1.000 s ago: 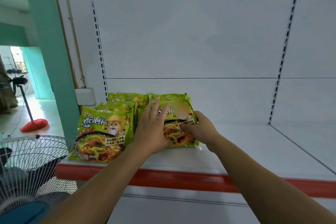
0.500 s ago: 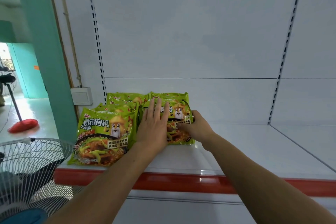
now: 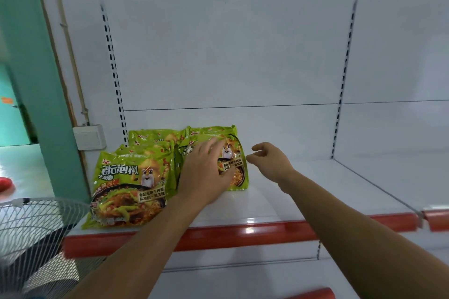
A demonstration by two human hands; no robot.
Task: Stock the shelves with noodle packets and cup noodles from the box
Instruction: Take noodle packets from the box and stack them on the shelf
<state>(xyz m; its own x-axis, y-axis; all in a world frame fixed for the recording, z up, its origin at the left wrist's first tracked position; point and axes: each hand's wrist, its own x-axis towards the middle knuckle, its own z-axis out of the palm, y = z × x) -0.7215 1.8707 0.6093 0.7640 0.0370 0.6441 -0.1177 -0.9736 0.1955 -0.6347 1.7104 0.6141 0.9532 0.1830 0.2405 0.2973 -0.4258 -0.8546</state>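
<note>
Several green noodle packets lie in two rows at the left end of the white shelf [image 3: 303, 189]. The front left packet [image 3: 128, 192] leans toward the shelf's red front edge. My left hand [image 3: 206, 172] lies flat, fingers straight, on top of the right-hand packet [image 3: 237, 165]. My right hand [image 3: 269, 160] hovers just to the right of that packet, fingers loosely curled, holding nothing. The box and cup noodles are out of view.
Slotted uprights [image 3: 342, 80] divide the shelf bays, with bare white shelf to the right. A red price rail [image 3: 243, 233] runs along the front edge. A wire fan guard [image 3: 31, 238] stands at lower left, beside a teal pillar [image 3: 36, 80] with a wall switch [image 3: 88, 137].
My right hand has let go of the right-hand packet and drawn back to the right. My left hand stays pressed on the packet, shifted slightly right.
</note>
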